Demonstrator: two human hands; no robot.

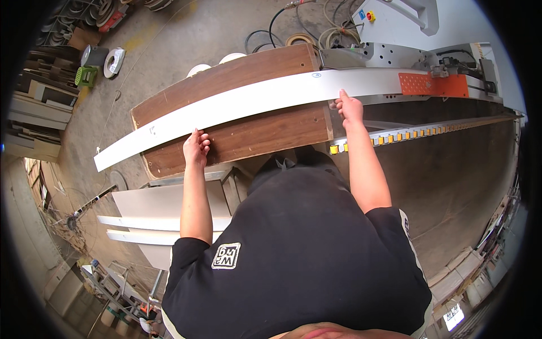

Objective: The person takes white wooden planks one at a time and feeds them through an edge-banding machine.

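A long, narrow white board (243, 110) runs from left to right in front of me, bowed by the lens. My left hand (196, 148) is closed at its near edge, left of the middle, with the thumb on the top face and curled fingers below. Farther right, my right hand (350, 108) pinches the same edge, its fingers partly hidden under the board. Beneath the board is a brown wood-grain table top (265, 135). The board's right end reaches an orange perforated plate (433, 85) on a machine.
The machine (389, 55) stands at the far right, with a rail of yellow rollers (395, 138) nearer me. More white strips (147, 223) lie on a stand at my left. Hoses (271, 35) and a green crate (86, 76) are on the floor beyond the table.
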